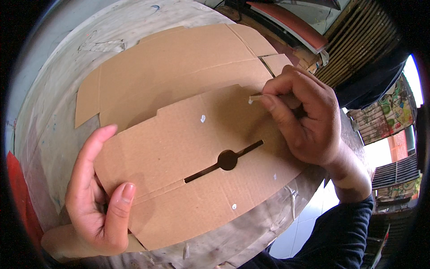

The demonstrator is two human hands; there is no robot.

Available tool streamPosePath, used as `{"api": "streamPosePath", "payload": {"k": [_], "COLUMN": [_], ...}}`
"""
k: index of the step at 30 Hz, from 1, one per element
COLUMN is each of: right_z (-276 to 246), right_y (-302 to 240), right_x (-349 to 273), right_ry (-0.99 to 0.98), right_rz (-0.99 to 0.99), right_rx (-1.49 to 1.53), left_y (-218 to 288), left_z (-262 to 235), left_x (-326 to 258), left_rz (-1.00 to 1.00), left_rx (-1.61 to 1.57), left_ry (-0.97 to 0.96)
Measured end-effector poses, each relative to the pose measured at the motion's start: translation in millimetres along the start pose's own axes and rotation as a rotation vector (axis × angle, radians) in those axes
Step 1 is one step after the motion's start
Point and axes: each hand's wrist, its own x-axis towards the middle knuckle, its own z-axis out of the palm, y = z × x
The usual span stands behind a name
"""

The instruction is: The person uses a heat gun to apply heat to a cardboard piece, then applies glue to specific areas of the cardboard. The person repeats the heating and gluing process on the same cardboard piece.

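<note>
My left hand (101, 201) grips the left end of a brown cardboard piece (179, 139), its thumb on top and fingers around the edge. A round hole with a straight slot on either side is cut through the middle of this piece. White dabs, which look like glue, dot its surface, such as a dab (203, 119) above the slot and another dab (234, 206) below it. My right hand (304, 114) pinches a small thin tan strip (255, 97) between thumb and forefinger. Some white stuff shows at the strip's tip, over the cardboard's far right part.
Beyond lies a larger flat cardboard sheet (165, 67) with creases and cut flaps. Both lie over a stained, wrinkled pale cover (49, 134) on the table. Something red (24, 201) stands at the left edge. A red-and-grey object (291, 27) lies at the far right.
</note>
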Motion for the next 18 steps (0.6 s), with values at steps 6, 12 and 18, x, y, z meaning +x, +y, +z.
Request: {"api": "streamPosePath", "payload": {"k": [6, 12, 18], "right_z": [-2, 3, 1], "right_y": [0, 5, 4], "right_x": [1, 5, 2], "right_ry": [0.004, 0.021, 0.030], "right_rz": [-0.013, -0.028, -0.016], "right_rx": [-0.005, -0.029, -0.010], "left_y": [4, -5, -2], "left_z": [1, -1, 1], "left_x": [0, 4, 2], "left_rz": [-0.028, -0.008, -0.021], "left_rx": [-0.010, 0.041, 0.048], "left_ry": [0.008, 0.026, 0.048]}}
